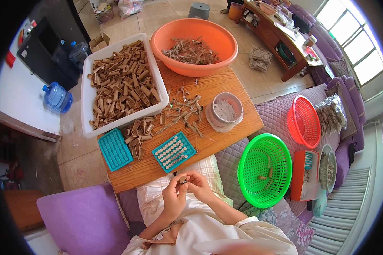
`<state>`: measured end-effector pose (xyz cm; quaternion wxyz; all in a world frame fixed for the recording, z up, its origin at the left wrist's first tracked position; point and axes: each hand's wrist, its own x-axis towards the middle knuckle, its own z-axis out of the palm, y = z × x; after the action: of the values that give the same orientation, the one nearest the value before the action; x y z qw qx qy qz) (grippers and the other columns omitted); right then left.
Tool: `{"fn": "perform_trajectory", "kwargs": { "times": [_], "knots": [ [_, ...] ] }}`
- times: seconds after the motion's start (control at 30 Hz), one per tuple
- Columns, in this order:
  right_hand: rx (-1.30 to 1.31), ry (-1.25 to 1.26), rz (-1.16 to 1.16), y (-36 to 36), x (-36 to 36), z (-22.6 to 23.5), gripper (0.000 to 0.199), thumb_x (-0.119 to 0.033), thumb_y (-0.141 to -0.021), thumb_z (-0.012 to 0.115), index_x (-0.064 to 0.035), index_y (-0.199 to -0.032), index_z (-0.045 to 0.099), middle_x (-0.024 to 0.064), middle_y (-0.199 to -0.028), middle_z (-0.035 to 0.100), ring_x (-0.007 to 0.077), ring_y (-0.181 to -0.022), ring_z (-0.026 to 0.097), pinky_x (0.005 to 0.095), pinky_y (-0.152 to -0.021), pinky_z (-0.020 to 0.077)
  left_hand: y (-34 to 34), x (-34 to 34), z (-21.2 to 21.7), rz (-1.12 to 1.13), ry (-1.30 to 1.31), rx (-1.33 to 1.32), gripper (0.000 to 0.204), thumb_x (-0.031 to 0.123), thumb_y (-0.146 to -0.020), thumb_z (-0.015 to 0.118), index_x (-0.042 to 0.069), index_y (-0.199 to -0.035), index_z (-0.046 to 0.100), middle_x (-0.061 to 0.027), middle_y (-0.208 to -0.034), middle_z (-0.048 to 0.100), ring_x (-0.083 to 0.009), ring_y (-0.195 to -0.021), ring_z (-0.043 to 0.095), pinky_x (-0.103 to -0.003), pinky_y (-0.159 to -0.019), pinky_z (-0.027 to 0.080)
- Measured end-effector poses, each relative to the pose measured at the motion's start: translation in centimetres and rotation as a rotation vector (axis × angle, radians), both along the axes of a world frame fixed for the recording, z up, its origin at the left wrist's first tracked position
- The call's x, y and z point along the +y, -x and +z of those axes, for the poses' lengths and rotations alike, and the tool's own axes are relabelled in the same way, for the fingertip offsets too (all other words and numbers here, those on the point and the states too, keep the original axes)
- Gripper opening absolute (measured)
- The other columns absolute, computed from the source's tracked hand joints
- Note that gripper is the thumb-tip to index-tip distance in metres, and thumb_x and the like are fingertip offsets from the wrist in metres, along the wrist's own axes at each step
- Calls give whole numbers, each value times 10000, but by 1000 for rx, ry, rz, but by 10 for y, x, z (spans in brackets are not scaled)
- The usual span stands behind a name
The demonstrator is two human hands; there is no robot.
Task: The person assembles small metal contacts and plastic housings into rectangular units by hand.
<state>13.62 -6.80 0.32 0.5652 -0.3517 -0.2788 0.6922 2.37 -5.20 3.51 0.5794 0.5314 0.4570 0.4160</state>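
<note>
With left hand (173,197) and right hand (200,187), pinches a small dark-and-tan piece (183,180) between fingertips, just off a brown wooden table (239,102). Faces a teal plastic tray (189,146) of pale discs, a white rectangular tub (156,70) of brown pieces, and a round orange basin (200,70). Has a green plastic basket (241,170) at right, on a quilted sofa (270,111), and pale tiled floor (76,155) at left.

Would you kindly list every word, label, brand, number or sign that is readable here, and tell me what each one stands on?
No text can be read in this view.
Small piece between left hand and right hand: too small to tell any marking.
Teal tray with pale discs: no lettering discernible.
Orange basin: no lettering discernible.
Blue water jug: any marking is too small to read.
</note>
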Motion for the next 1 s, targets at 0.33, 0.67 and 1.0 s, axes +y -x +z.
{"fn": "perform_trajectory", "kwargs": {
  "times": [0.33, 0.67, 1.0],
  "knots": [
    [-153, -86, 161, 13, 17, -4, 224, 8, -843, 464, -5, -1063, 425, 74, -948, 529, 155, -870, 561, 277, -763, 470, 9, -5, -13, 188, -24, -19, 244, 80, -814, 557, -21, -1028, 499, -112, -923, 595, -127, -824, 577, -228, -711, 462],
    [-216, -85, 184, 12, 24, -9, 235, 44, -808, 494, 4, -1031, 435, 66, -924, 525, 126, -844, 555, 252, -739, 467, 18, -2, -24, 150, 50, -20, 254, 46, -801, 560, -4, -1047, 516, -85, -917, 587, -103, -815, 556, -214, -710, 445],
    [-327, -53, 262, 25, 40, -21, 234, 70, -777, 511, 1, -991, 444, 49, -886, 537, 109, -830, 548, 234, -715, 463, 33, 10, -26, 152, 129, -41, 291, 53, -813, 549, -22, -1088, 491, -81, -971, 570, -105, -849, 551, -212, -726, 446]
  ]
}}
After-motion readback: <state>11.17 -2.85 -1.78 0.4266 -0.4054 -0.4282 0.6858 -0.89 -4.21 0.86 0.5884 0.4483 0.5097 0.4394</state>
